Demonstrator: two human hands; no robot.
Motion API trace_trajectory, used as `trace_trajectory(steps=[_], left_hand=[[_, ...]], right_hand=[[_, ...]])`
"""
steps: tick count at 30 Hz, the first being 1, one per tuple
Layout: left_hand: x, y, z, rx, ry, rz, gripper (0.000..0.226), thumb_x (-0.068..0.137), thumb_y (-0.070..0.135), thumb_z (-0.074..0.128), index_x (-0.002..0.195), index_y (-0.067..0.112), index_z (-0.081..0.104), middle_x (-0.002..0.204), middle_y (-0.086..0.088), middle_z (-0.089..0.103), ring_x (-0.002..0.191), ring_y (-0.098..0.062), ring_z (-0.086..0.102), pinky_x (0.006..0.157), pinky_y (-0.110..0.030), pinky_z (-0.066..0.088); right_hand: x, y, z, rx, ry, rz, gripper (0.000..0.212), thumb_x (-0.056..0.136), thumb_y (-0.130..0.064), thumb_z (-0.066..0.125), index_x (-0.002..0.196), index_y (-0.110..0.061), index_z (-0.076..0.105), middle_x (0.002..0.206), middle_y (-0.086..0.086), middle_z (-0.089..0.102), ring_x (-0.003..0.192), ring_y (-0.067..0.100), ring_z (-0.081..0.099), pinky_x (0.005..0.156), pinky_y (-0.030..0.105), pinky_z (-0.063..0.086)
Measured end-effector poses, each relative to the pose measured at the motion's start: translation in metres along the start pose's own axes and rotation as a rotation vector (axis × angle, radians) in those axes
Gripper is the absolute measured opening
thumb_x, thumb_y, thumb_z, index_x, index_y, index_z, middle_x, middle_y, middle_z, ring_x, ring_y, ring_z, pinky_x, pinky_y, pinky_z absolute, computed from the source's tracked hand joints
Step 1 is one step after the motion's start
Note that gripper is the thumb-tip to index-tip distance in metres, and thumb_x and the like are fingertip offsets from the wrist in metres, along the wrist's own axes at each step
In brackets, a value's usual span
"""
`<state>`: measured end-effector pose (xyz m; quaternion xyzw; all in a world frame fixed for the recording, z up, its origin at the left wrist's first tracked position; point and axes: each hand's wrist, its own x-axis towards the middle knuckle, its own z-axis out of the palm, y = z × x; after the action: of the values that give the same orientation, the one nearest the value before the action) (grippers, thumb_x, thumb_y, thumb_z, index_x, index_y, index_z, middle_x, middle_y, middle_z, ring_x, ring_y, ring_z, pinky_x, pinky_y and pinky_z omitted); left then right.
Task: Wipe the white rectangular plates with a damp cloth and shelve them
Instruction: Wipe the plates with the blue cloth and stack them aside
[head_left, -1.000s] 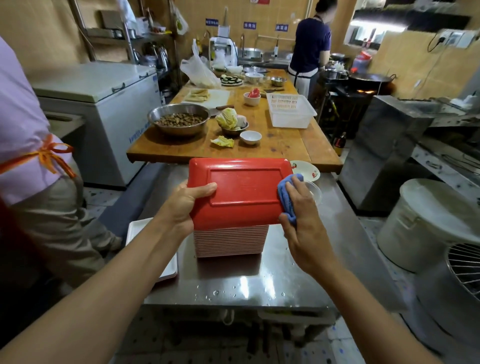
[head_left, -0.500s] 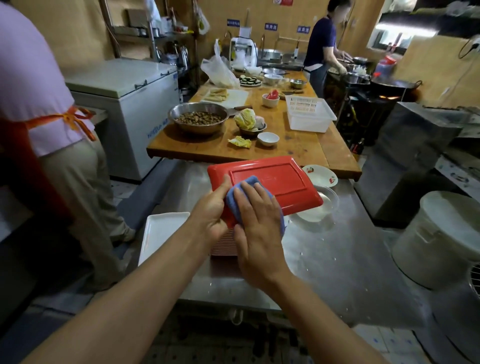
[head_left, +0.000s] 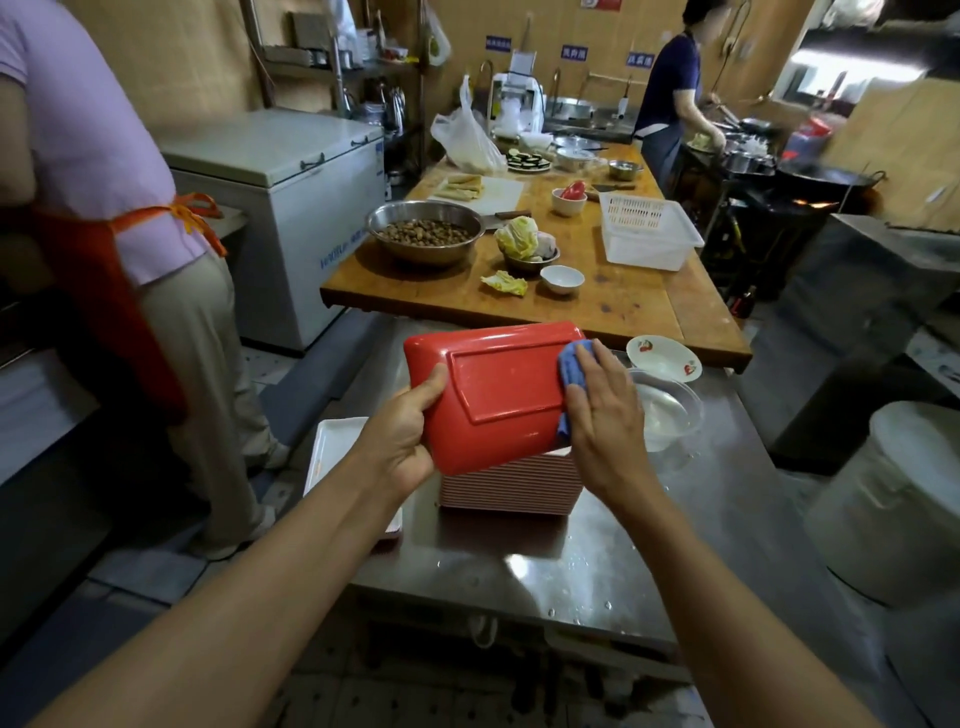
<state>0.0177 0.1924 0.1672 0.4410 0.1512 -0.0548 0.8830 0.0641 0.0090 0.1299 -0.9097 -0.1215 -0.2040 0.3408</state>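
Head view, looking down over a steel desk (head_left: 597, 577), and both hands are busy on a red-backed rectangular plate (head_left: 498, 395) held tilted, underside up, above a stack of plates (head_left: 511, 486) of the same kind. Left hand (head_left: 400, 441) grips the plate's left edge, thumb hooked over the red back, fingers hidden underneath. Right hand (head_left: 605, 415) lies flat with fingers straight, pressing a blue cloth (head_left: 571, 364) against the plate's right end; the cloth bunches out above and below the palm. The stack sits upright on the steel desk, directly under the lower edge of the tilted plate. To the left of the stack, a white rectangular plate (head_left: 332, 452) lies face up at the desk's left edge, partly covered by the left forearm. On the right, a clear bowl (head_left: 667, 410) sits just beside the right hand, and beyond it a small white dish with red cherry prints (head_left: 664, 358). Water droplets speckle the steel near the front edge. Behind, a wooden desk (head_left: 623, 306) carries a metal bowl of brown nuts (head_left: 423, 234), cabbage leaves (head_left: 517, 236) and a white plastic basket (head_left: 647, 234). A person in a red apron (head_left: 104, 249) stands at the left, and another person (head_left: 672, 98) works at the stove in the far background.
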Motion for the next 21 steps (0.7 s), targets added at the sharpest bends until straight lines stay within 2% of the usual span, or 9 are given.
trace_trajectory(steps=[3, 5, 7, 9, 12, 16, 18, 20, 21], left_hand=[[-0.003, 0.005, -0.013, -0.024, 0.039, -0.006, 0.019, 0.095, 0.024, 0.051, 0.109, 0.015, 0.059, 0.093, -0.010, 0.072, 0.089, -0.028, 0.067, 0.071, -0.049, 0.052], [-0.004, 0.010, -0.024, -0.026, 0.068, 0.003, 0.017, 0.095, 0.024, 0.052, 0.108, 0.016, 0.059, 0.100, -0.011, 0.070, 0.093, -0.029, 0.066, 0.071, -0.049, 0.052], [-0.006, 0.015, -0.035, -0.017, 0.087, 0.018, 0.014, 0.095, 0.023, 0.051, 0.106, 0.018, 0.059, 0.101, -0.010, 0.070, 0.093, -0.029, 0.067, 0.067, -0.047, 0.054], [-0.009, 0.019, -0.045, -0.016, 0.102, 0.040, 0.013, 0.096, 0.022, 0.050, 0.104, 0.018, 0.059, 0.097, -0.009, 0.071, 0.089, -0.027, 0.067, 0.063, -0.045, 0.057], [-0.011, 0.024, -0.060, 0.006, 0.142, 0.062, 0.013, 0.096, 0.018, 0.050, 0.106, 0.017, 0.059, 0.092, -0.007, 0.070, 0.084, -0.024, 0.067, 0.062, -0.041, 0.058], [-0.007, 0.033, -0.084, 0.088, 0.179, 0.173, 0.011, 0.093, 0.013, 0.054, 0.100, 0.017, 0.060, 0.092, -0.007, 0.071, 0.084, -0.022, 0.069, 0.074, -0.042, 0.054], [0.000, 0.035, -0.099, 0.290, 0.238, 0.293, 0.009, 0.092, 0.012, 0.058, 0.097, 0.018, 0.062, 0.092, -0.007, 0.070, 0.082, -0.022, 0.068, 0.080, -0.042, 0.054], [0.009, 0.034, -0.116, 0.657, 0.295, 0.450, 0.005, 0.089, 0.013, 0.063, 0.089, 0.018, 0.063, 0.086, -0.004, 0.068, 0.080, -0.022, 0.065, 0.081, -0.038, 0.053], [0.015, 0.031, -0.124, 0.853, 0.287, 0.529, 0.006, 0.088, 0.013, 0.065, 0.085, 0.018, 0.063, 0.079, 0.000, 0.065, 0.075, -0.019, 0.062, 0.076, -0.033, 0.051]], right_hand=[[-0.004, 0.001, 0.008, 0.197, 0.019, 0.120, 0.048, 0.097, -0.035, 0.027, 0.140, -0.016, 0.038, 0.128, -0.001, 0.045, 0.121, 0.015, 0.042, 0.107, 0.036, 0.034], [-0.007, -0.003, 0.016, 0.302, 0.003, 0.234, 0.042, 0.097, -0.042, 0.029, 0.134, -0.024, 0.039, 0.113, 0.001, 0.054, 0.102, 0.019, 0.056, 0.088, 0.045, 0.050], [-0.009, -0.007, 0.025, 0.386, -0.018, 0.315, 0.034, 0.099, -0.041, 0.030, 0.124, -0.020, 0.042, 0.095, 0.006, 0.061, 0.079, 0.016, 0.063, 0.070, 0.040, 0.055], [-0.010, -0.011, 0.033, 0.443, -0.045, 0.351, 0.028, 0.102, -0.033, 0.031, 0.117, -0.015, 0.046, 0.081, 0.005, 0.061, 0.059, 0.010, 0.061, 0.056, 0.030, 0.051], [-0.009, -0.015, 0.045, 0.396, -0.088, 0.400, 0.029, 0.101, -0.028, 0.031, 0.115, -0.011, 0.051, 0.085, 0.010, 0.065, 0.059, 0.016, 0.061, 0.058, 0.031, 0.047], [-0.007, -0.022, 0.051, 0.443, -0.115, 0.590, 0.025, 0.098, -0.038, 0.039, 0.109, -0.015, 0.040, 0.087, 0.018, 0.064, 0.050, 0.020, 0.053, 0.042, 0.024, 0.037], [-0.005, -0.031, 0.047, 0.572, -0.166, 0.680, 0.027, 0.098, -0.040, 0.041, 0.108, -0.015, 0.039, 0.069, 0.015, 0.058, 0.042, 0.020, 0.045, 0.039, 0.021, 0.033], [-0.005, -0.040, 0.044, 0.673, -0.242, 0.715, 0.028, 0.098, -0.039, 0.041, 0.107, -0.012, 0.041, 0.056, 0.011, 0.051, 0.035, 0.018, 0.039, 0.040, 0.021, 0.030], [-0.006, -0.044, 0.044, 0.711, -0.277, 0.715, 0.030, 0.098, -0.039, 0.041, 0.107, -0.011, 0.041, 0.052, 0.011, 0.050, 0.033, 0.017, 0.037, 0.040, 0.022, 0.029]])
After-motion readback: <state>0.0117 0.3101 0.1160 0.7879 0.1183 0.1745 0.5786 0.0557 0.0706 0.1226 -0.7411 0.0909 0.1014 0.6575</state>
